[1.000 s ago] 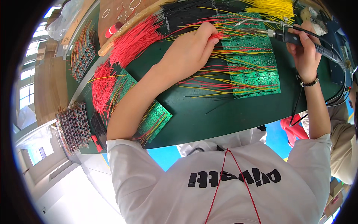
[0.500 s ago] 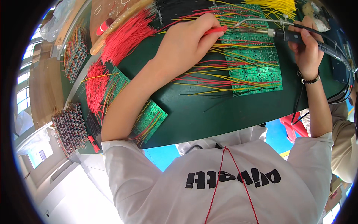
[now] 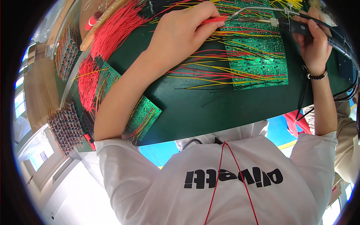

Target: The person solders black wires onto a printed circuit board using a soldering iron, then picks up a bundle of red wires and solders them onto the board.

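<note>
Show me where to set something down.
The widest bare patch of table lies between the large circuit board, the smaller board and the near edge; a slim strip shows right of the large one. Farther up it's crowded: heaped red wires, the left hand, and the soldering iron in the right hand.

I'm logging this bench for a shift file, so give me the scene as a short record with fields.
Left hand: pinching red wires
Right hand: holding a soldering iron, tip toward the left hand
Main board: green circuit panel, red, yellow and black wires trailing leftward
Second board: green panel, partly hidden by the left arm
Loose stock: red wire bundle
Surface: dark green table
</note>
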